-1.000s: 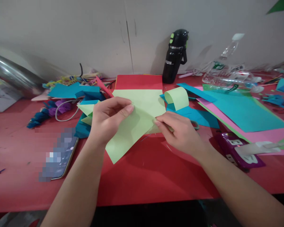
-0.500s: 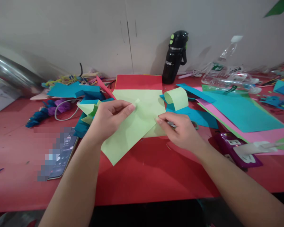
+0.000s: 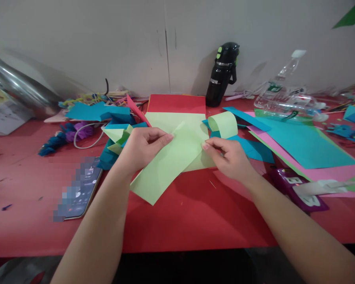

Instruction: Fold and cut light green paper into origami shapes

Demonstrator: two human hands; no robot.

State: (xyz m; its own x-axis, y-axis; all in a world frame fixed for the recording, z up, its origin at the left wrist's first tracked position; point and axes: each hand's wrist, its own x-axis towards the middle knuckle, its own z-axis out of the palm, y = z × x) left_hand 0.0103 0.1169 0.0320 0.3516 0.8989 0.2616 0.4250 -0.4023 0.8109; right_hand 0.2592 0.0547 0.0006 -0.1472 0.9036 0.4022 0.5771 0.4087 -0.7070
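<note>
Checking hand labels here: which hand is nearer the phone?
Left: the left hand is right of the phone and slightly beyond it; the right hand is much farther right.

Bare left forearm [image 3: 102, 221] and bare right forearm [image 3: 292, 217] slanting inward, bare left hand [image 3: 144, 149] curled in a pinch, bare right hand [image 3: 228, 157] pinching opposite, hands apart.

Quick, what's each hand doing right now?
Left hand: closed, pinching the upper pale green paper by its left edge.
Right hand: closed, pinching the same paper by its right edge.
</note>
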